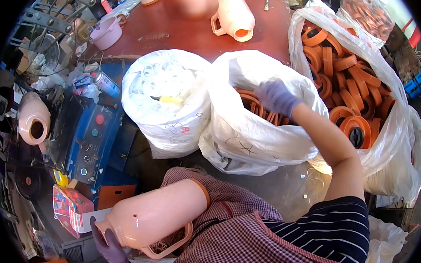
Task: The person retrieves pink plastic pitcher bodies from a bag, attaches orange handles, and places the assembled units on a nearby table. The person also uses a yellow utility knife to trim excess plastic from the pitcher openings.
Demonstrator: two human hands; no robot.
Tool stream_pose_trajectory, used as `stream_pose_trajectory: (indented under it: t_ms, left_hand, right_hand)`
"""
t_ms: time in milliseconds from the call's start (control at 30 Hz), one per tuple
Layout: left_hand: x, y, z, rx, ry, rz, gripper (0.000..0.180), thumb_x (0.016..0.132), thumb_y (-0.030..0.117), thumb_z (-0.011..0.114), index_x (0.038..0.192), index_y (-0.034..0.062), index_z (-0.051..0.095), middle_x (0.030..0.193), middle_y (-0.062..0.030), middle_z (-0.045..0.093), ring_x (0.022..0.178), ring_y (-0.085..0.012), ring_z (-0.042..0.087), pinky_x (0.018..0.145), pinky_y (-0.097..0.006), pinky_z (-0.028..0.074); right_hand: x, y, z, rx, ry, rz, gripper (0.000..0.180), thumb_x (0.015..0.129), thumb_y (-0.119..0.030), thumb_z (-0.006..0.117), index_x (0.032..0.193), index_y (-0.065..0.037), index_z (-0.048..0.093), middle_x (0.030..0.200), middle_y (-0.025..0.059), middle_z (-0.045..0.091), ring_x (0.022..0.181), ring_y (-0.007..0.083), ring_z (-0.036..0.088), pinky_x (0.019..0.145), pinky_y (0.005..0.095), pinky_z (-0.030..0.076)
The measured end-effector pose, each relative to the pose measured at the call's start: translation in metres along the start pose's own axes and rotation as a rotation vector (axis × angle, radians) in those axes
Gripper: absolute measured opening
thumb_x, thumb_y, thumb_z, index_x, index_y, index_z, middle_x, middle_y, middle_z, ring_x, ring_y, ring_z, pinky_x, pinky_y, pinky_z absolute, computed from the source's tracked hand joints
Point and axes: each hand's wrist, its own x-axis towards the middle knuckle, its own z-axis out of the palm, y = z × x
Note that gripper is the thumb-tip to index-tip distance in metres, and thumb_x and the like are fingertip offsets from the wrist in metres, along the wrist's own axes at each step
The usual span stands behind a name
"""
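Note:
A pink plastic thermos shell [159, 214] lies slanted across my lap, its handle toward me and an orange rim round its wide end. My gloved left hand [112, 252] grips it at the narrow neck end. My right hand [278, 97], in a purple glove, reaches into the mouth of a white sack [264, 140] of thin orange-brown ring-like parts [255, 103]. Motion blurs its fingers, so whether it holds any part does not show. Left of that sack stands another white sack [171, 123] with clear plastic rings and a yellow piece on top.
Further pink shells [234, 14] lie and stand on the red table [154, 23]. A clear bag [406, 152] of round orange parts bulges at the right. To the left are a blue control box [91, 137] with buttons, another pink shell [34, 117], a spray can [106, 84] and a purple basin [107, 34].

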Motion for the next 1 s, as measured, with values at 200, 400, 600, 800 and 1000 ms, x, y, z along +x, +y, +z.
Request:
stream_pose_trajectory:
  t_ms: [200,400,600,800,1000]
  left_hand:
    - [-0.011,0.035,0.001,-0.298,-0.305,0.161,0.088,0.085,0.043,0.070,0.151,-0.0024,0.034,0.141,-0.0220,0.049,0.129,-0.0311,0.049,0.107,-0.042,0.040]
    - [-0.010,0.039,0.016,-0.322,-0.050,0.155,0.104,0.076,0.050,0.072,0.155,0.0004,0.026,0.142,-0.0224,0.048,0.129,-0.0329,0.050,0.106,-0.044,0.042]
    - [-0.025,0.039,-0.004,-0.349,0.147,0.150,0.105,0.073,0.042,0.075,0.154,-0.0025,0.027,0.139,-0.0248,0.052,0.126,-0.0333,0.053,0.106,-0.043,0.043]
    - [-0.029,0.090,0.026,0.138,-0.021,0.454,0.090,0.054,0.023,0.090,0.132,0.0011,0.052,0.131,-0.0206,0.058,0.130,-0.0385,0.049,0.107,-0.045,0.042]
    - [-0.039,0.065,0.018,-0.100,0.119,0.439,0.085,0.059,0.025,0.091,0.132,0.0019,0.054,0.129,-0.0218,0.059,0.130,-0.0426,0.050,0.105,-0.049,0.044]
  right_hand:
    - [0.036,-0.043,0.060,0.286,-0.070,0.256,0.040,0.091,-0.026,0.058,0.126,-0.008,0.058,0.117,0.0178,0.066,0.111,0.0335,0.064,0.097,0.0449,0.049]
    - [0.067,-0.022,0.039,0.200,-0.143,0.249,0.029,0.094,-0.020,0.054,0.119,-0.010,0.065,0.113,0.0127,0.070,0.099,0.0286,0.069,0.086,0.0406,0.055]
    - [0.049,0.046,-0.136,-0.138,0.588,0.237,0.021,0.087,-0.017,0.063,0.107,-0.011,0.064,0.084,0.0050,0.068,0.074,0.0275,0.068,0.063,0.0376,0.053]
    - [0.049,-0.128,-0.246,0.192,0.941,-0.313,0.037,0.077,-0.017,0.069,0.114,-0.013,0.067,0.079,0.0066,0.065,0.068,0.0271,0.062,0.059,0.0399,0.050]
    - [0.045,-0.279,-0.267,0.855,0.748,-1.049,0.061,0.072,-0.022,0.077,0.129,-0.006,0.061,0.101,0.0133,0.067,0.088,0.0303,0.067,0.075,0.0407,0.051]
